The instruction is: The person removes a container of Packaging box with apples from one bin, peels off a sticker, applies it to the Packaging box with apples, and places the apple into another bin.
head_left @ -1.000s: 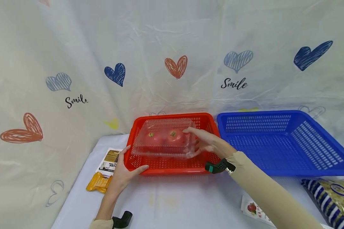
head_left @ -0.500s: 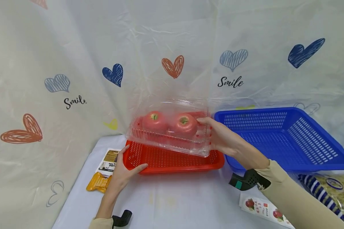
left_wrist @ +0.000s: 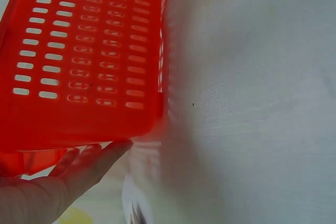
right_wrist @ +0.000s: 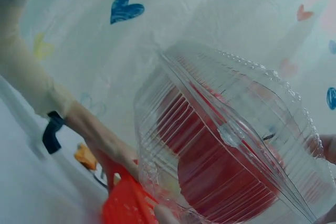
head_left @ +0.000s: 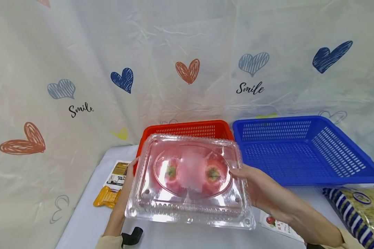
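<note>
Gripping the right edge of a clear plastic clamshell box (head_left: 190,183), the right hand (head_left: 265,193) holds it in the air in front of the person, tilted so its lid faces the head camera, with the thumb on top and the fingers hidden underneath. Two red tomatoes (head_left: 191,174) sit side by side inside the box, their green stems showing through the domed lid. The right wrist view shows the same box from below, its ribbed wall (right_wrist: 220,145) close to the lens and the red fruit behind it. The left hand (head_left: 126,188) rests against the near left corner of a red perforated plastic basket (head_left: 187,128) on the white table (head_left: 90,214); its fingers lie straight along the basket's wall, thumb spread, as the left wrist view confirms. The box hangs in front of the red basket, hiding most of it. A blue perforated plastic basket (head_left: 302,152) stands just beside the red one, on its right. Small printed packets (head_left: 115,174) lie left of the red basket, and a striped bag (head_left: 361,211) lies at the right edge.
</note>
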{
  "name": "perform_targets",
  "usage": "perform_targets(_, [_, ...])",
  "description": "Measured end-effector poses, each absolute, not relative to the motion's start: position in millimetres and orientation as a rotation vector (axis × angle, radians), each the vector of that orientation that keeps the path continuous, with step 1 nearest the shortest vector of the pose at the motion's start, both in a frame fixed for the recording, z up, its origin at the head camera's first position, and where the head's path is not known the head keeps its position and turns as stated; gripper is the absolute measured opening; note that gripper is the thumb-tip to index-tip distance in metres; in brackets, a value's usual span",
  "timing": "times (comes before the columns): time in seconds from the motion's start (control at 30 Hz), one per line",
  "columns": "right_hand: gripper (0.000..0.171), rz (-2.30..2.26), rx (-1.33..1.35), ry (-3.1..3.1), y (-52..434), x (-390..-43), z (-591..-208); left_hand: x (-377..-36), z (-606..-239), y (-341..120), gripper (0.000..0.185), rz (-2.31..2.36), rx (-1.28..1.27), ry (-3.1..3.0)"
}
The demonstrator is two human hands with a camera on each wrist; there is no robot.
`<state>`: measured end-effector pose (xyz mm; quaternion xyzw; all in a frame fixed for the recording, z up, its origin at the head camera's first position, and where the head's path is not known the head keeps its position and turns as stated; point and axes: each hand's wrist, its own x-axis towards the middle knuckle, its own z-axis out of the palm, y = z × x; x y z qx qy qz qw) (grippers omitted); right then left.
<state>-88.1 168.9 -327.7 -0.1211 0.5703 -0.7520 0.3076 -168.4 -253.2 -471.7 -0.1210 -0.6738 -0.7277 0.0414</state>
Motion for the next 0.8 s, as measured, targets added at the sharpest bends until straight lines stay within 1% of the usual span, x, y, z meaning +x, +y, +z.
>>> perform_targets(0.03, [0.06, -1.986, -0.332, 1.473, 171.3, -82.9, -332.3, -167.2, -468.7, -251.9, 0.067, -2.235, -0.288, -2.099])
perform_targets(0.07, [0.059, -1.987, -0.336, 1.439, 173.3, -78.2, -336.7, -165.3, -464.9, -250.0, 0.071, -2.199, -0.23, -2.152])
perform_targets(0.1, [0.059, -1.983, -0.336, 1.415, 175.1, -74.0, -340.8, -155.8, -451.3, -243.0, 0.078, -2.087, -0.135, -2.273])
perform_targets(0.2, [0.065, -1.966, -0.284, 1.383, 180.1, -64.9, -352.2, -148.7, -441.2, -236.8, 0.092, -1.907, -0.073, -2.448])
perform_targets(0.27, [0.071, -1.947, -0.234, 1.404, 181.7, -60.8, -359.9, -147.0, -436.7, -233.0, 0.097, -1.835, -0.053, -2.484])
perform_targets(0.37, [0.077, -1.931, -0.209, 1.424, 182.1, -56.6, -374.0, -147.1, -435.3, -230.2, 0.1, -1.805, -0.032, -2.49])
perform_targets(0.53, [0.078, -1.94, -0.267, 1.394, 176.8, -50.9, -397.8, -145.6, -434.6, -228.7, 0.102, -1.734, 0.011, -2.535])
perform_targets(0.7, [0.082, -1.916, -0.137, 1.3, 170.6, -42.4, -412.0, -144.7, -434.4, -229.1, 0.104, -1.689, 0.042, -2.573])
perform_targets(0.8, [0.08, -1.898, -0.09, 1.246, 170.1, -40.3, -419.9, -143.9, -433.8, -228.8, 0.104, -1.673, 0.053, -2.578])
